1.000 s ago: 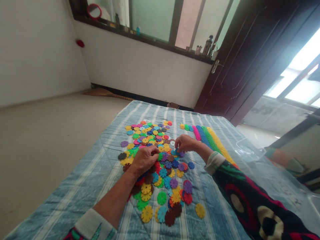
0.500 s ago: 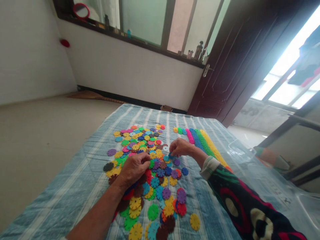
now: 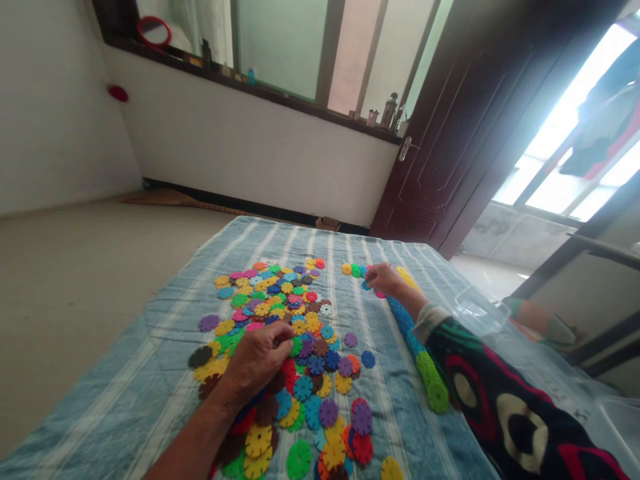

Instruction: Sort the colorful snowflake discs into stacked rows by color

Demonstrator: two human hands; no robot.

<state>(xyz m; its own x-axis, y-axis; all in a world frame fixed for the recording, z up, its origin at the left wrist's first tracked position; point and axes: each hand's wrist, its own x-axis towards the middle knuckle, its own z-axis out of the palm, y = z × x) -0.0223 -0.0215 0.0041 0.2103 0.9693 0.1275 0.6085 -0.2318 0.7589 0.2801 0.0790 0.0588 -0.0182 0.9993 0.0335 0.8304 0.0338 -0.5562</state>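
Many colourful notched plastic discs (image 3: pixel 303 388) lie in a loose, overlapping spread on the striped cloth. My left hand (image 3: pixel 261 353) rests on the left part of this spread, thumb and fingers curled together. A green disc (image 3: pixel 297 346) shows right at its fingertips; whether they grip it is hidden. Over to the right, my right hand (image 3: pixel 386 277) pinches a light blue disc (image 3: pixel 365 285) at the far ends of the colour rows. Beneath that wrist and forearm run long stacked rows of discs, among them a blue row (image 3: pixel 401 321) and a lime-green row (image 3: pixel 432 383).
Short yellow and green disc groups (image 3: pixel 347 269) lie left of my right hand. Clear plastic containers (image 3: pixel 481 307) stand along the right side of the striped cloth (image 3: pixel 165 347). Beyond are a white wall, a window sill and a dark red door (image 3: pixel 425 167).
My right hand has moved from the disc spread to the right and away from me, carrying the light blue disc to the rows. My left hand stays by the green disc. The view has shifted slightly.
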